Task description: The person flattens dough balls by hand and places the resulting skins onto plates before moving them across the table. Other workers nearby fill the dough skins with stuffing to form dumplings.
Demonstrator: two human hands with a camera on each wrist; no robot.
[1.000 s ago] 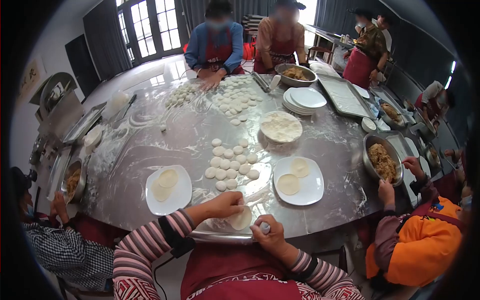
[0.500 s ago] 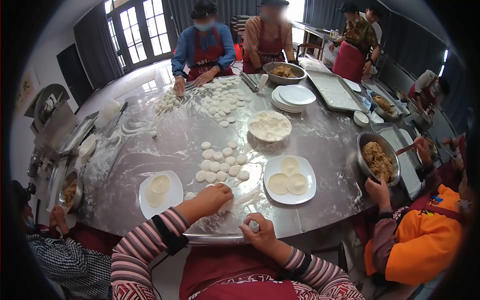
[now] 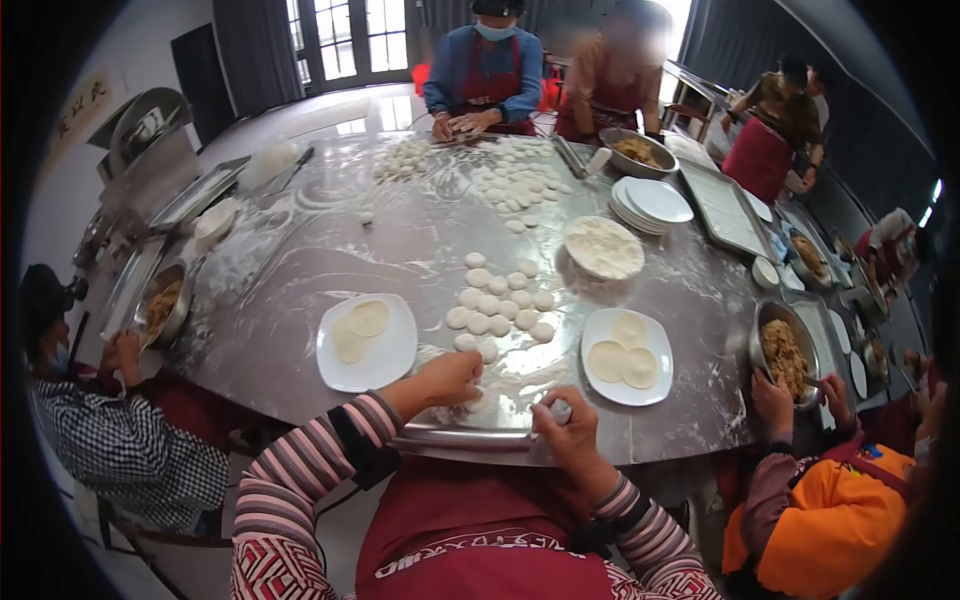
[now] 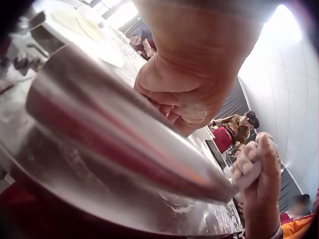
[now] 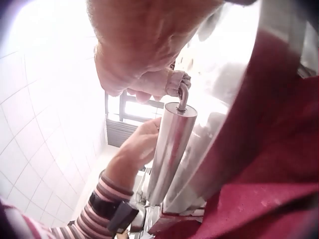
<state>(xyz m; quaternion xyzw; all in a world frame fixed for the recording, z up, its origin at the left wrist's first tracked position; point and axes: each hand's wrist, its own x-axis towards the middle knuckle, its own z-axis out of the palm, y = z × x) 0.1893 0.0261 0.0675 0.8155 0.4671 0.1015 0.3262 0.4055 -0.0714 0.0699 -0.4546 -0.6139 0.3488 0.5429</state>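
1. Right hand (image 3: 568, 425): fingers curled around the handle of the metal rolling pin (image 5: 172, 149), positioned along the near desk (image 3: 270, 330) edge.
2. Left hand (image 3: 450, 380): fingers bent downward; opening and grasp cannot be determined.
3. Dough rounds (image 3: 488, 303): just beyond left hand, between left plate (image 3: 365, 378) and right plate (image 3: 658, 340).

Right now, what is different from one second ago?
The left hand let go of a flat dough round, which apparently went right: the right plate holds three rounds, not two. The right hand still grips the rolling pin; the left plate keeps two.
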